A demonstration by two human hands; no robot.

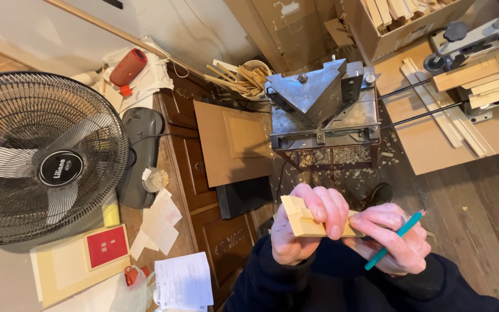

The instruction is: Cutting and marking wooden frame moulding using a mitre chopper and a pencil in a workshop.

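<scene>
Fingers [326,215] of our left hand [304,225] are closed around a pale, notched wooden moulding piece [302,219], held near our chest; our right hand [391,240] pinches its far end and also clasps a teal pencil [394,240]. Light, stiff and probably splinter-prone, it seems best gripped along its flat faces. Beyond stands a grey metal mitre cutter [321,107], ringed by wood chips [342,156].

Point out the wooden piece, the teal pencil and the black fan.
wooden piece [300,218], head view, on its pale upper face.
teal pencil [406,224], head view, on the shaft above the right hand.
black fan [60,167], head view, on the round centre hub.
</scene>
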